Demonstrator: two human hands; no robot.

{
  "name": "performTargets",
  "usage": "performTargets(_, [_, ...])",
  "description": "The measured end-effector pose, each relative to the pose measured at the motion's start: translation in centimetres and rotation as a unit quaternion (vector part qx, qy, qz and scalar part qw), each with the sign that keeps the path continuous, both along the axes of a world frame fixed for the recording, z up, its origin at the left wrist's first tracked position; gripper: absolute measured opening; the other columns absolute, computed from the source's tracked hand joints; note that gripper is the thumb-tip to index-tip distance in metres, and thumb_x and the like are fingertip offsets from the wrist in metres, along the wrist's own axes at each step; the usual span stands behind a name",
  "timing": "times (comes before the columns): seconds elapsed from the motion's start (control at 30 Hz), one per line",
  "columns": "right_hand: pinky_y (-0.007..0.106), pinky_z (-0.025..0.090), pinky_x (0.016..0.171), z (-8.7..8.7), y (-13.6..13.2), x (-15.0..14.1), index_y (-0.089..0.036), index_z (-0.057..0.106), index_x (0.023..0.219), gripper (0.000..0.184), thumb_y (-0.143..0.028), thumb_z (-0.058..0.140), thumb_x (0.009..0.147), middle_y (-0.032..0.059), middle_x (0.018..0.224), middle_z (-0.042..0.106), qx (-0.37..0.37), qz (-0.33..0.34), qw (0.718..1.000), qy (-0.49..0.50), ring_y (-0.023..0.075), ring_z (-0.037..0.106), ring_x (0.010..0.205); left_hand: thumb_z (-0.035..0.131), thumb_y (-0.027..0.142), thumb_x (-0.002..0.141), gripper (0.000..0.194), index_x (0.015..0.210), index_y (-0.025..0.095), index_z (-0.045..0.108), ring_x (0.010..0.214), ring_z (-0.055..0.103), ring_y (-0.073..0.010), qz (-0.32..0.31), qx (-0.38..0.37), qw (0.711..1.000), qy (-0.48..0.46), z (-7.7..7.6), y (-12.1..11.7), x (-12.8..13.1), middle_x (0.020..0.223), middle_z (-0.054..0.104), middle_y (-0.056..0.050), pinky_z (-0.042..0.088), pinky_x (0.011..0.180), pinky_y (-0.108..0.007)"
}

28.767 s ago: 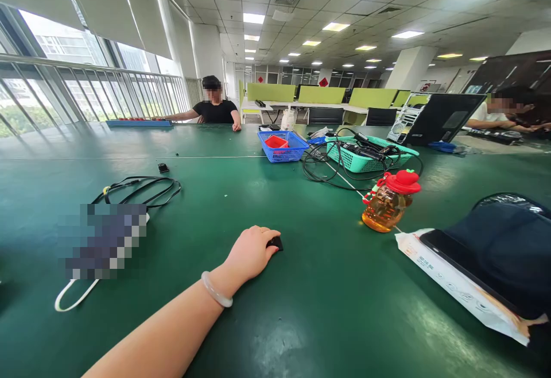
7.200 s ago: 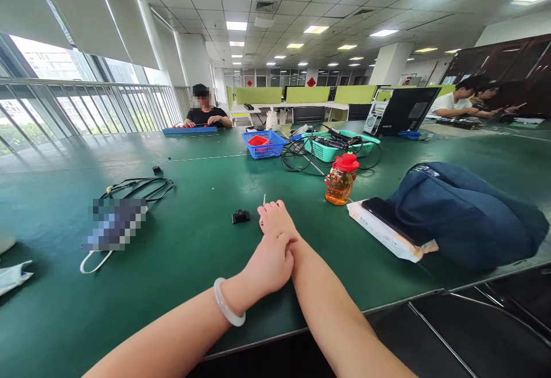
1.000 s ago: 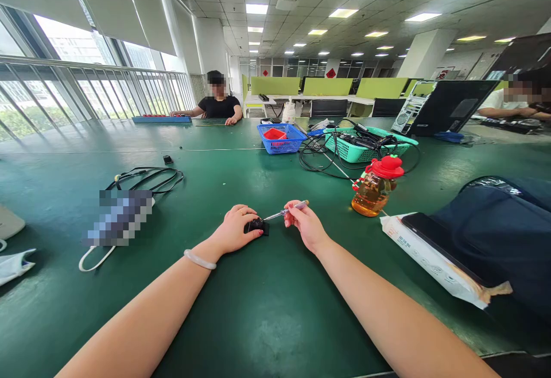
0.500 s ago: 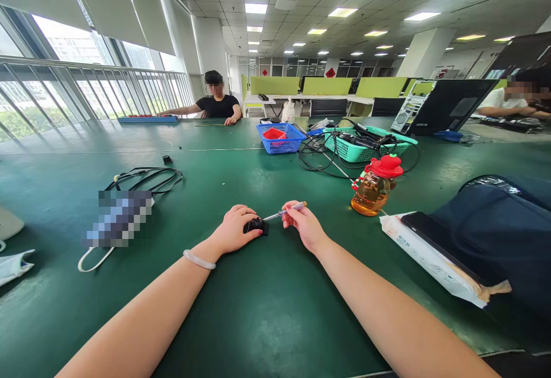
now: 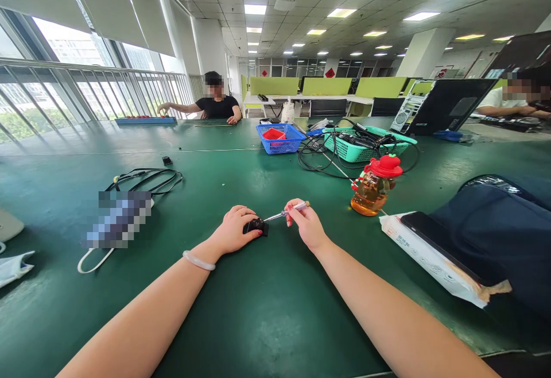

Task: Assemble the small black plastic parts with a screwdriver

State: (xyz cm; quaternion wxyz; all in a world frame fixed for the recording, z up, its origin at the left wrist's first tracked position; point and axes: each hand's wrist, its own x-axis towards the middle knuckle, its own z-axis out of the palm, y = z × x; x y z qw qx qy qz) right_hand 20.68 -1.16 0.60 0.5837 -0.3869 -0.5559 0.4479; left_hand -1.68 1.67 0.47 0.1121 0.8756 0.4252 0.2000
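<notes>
My left hand point(image 5: 237, 228) grips a small black block-like part point(image 5: 257, 226) on the green table point(image 5: 267, 297), thumb along its near side and fingers over the far side. Its exact kind is too small to make out. In my right hand point(image 5: 307, 226) is a slim screwdriver point(image 5: 286, 212) with a clear handle, pinched between thumb and fingers. The shaft slants left and down, and its tip is at the black part's upper right edge. Whether the tip sits in a screw cannot be seen. Part of the black part is hidden under my left fingers.
Left lie a blurred-out object with a strap point(image 5: 118, 220), a black cable point(image 5: 146, 182) and a small black piece point(image 5: 167, 160). Right stand a drink bottle point(image 5: 371, 194), a wipes pack point(image 5: 426, 257) and a dark bag point(image 5: 499, 223). Behind are a blue basket point(image 5: 279, 145) and a green basket point(image 5: 350, 151).
Over the last second the screwdriver and my right hand shift only slightly; my left hand stays put. Earlier, my left hand alone held the black part. Across the table a person's arm has lifted.
</notes>
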Motion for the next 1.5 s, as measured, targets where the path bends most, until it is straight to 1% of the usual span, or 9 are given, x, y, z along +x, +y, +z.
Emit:
performTargets(0.13, [0.029, 0.041, 0.062, 0.4, -0.7, 0.1, -0.022, 0.055, 0.077, 0.015, -0.035, 0.053, 0.084, -0.0021, 0.066, 0.052, 0.064, -0.008, 0.993, -0.094, 0.0143, 0.049, 0.060, 0.062, 0.043, 0.083, 0.032, 0.108, 0.025, 0.070, 0.122, 0.047, -0.0300, -0.003, 0.004, 1.000, 0.001, -0.1, 0.1, 0.0, 0.119, 0.065, -0.007, 0.037, 0.107, -0.051])
performTargets(0.23, [0.029, 0.040, 0.063, 1.0, -1.3, 0.1, -0.021, 0.055, 0.075, 0.011, -0.027, 0.050, 0.082, -0.0019, 0.067, 0.052, 0.118, -0.002, 0.978, -0.171, 0.0145, 0.048, 0.063, 0.063, 0.043, 0.083, 0.031, 0.108, 0.025, 0.070, 0.122, 0.047, -0.0296, -0.005, 0.008, 1.000, 0.004, -0.2, 0.1, -0.1, 0.120, 0.065, -0.007, 0.037, 0.107, -0.050])
performTargets(0.3, [0.028, 0.040, 0.064, 1.3, -1.6, 0.1, -0.021, 0.054, 0.073, 0.010, -0.024, 0.048, 0.080, -0.0016, 0.067, 0.052, 0.140, 0.010, 0.970, -0.197, 0.0147, 0.049, 0.064, 0.063, 0.044, 0.083, 0.031, 0.107, 0.025, 0.070, 0.122, 0.047, -0.0294, -0.004, 0.008, 1.000, 0.006, -0.2, 0.1, -0.1, 0.119, 0.065, -0.007, 0.037, 0.107, -0.050])
performTargets(0.63, [0.028, 0.041, 0.064, 1.6, -2.0, 0.0, -0.021, 0.054, 0.072, 0.010, -0.019, 0.046, 0.078, -0.0007, 0.070, 0.055, 0.187, 0.008, 0.956, -0.225, 0.0145, 0.051, 0.066, 0.064, 0.043, 0.083, 0.029, 0.106, 0.026, 0.070, 0.121, 0.048, -0.0285, -0.007, 0.014, 1.000, -0.001, -0.2, 0.1, 0.0, 0.118, 0.066, -0.006, 0.038, 0.106, -0.049])
performTargets(0.83, [0.029, 0.042, 0.067, 2.1, -2.6, -0.3, -0.022, 0.053, 0.073, 0.010, -0.017, 0.046, 0.079, -0.0006, 0.070, 0.056, 0.219, 0.000, 0.943, -0.251, 0.0154, 0.052, 0.067, 0.063, 0.044, 0.083, 0.030, 0.106, 0.027, 0.070, 0.120, 0.049, -0.0282, -0.008, 0.016, 1.000, 0.000, -0.3, 0.2, -0.1, 0.117, 0.066, -0.006, 0.038, 0.107, -0.049])
performTargets(1.07, [0.030, 0.043, 0.070, 1.9, -2.7, -0.4, -0.022, 0.054, 0.074, 0.010, -0.018, 0.047, 0.079, -0.0006, 0.070, 0.058, 0.224, -0.008, 0.940, -0.256, 0.0162, 0.054, 0.069, 0.062, 0.047, 0.083, 0.032, 0.107, 0.027, 0.070, 0.121, 0.048, -0.0287, -0.007, 0.015, 1.000, 0.004, -0.5, 0.4, -0.2, 0.118, 0.066, -0.006, 0.037, 0.107, -0.049])
performTargets(1.3, [0.030, 0.043, 0.070, 1.7, -2.6, -0.5, -0.022, 0.056, 0.075, 0.011, -0.019, 0.048, 0.081, -0.0004, 0.072, 0.061, 0.204, -0.010, 0.942, -0.265, 0.0162, 0.056, 0.070, 0.062, 0.045, 0.083, 0.032, 0.109, 0.027, 0.069, 0.120, 0.049, -0.0279, -0.008, 0.012, 1.000, -0.001, -0.5, 0.3, -0.2, 0.117, 0.066, -0.006, 0.037, 0.108, -0.049])
performTargets(1.4, [0.030, 0.043, 0.071, 1.7, -2.8, -0.8, -0.023, 0.057, 0.077, 0.011, -0.019, 0.048, 0.082, -0.0002, 0.074, 0.064, 0.218, -0.017, 0.930, -0.296, 0.0166, 0.056, 0.070, 0.061, 0.046, 0.084, 0.032, 0.108, 0.027, 0.069, 0.120, 0.049, -0.0275, -0.012, 0.011, 1.000, 0.000, -0.4, 0.3, -0.1, 0.117, 0.066, -0.005, 0.037, 0.108, -0.049])
performTargets(1.5, [0.032, 0.044, 0.074, 1.9, -3.0, -1.1, -0.023, 0.057, 0.078, 0.011, -0.018, 0.049, 0.081, 0.0002, 0.075, 0.066, 0.255, -0.026, 0.910, -0.326, 0.0168, 0.056, 0.070, 0.060, 0.048, 0.085, 0.032, 0.108, 0.027, 0.069, 0.120, 0.049, -0.0276, -0.010, 0.011, 1.000, 0.001, -0.4, 0.3, -0.1, 0.117, 0.066, -0.006, 0.037, 0.108, -0.049])
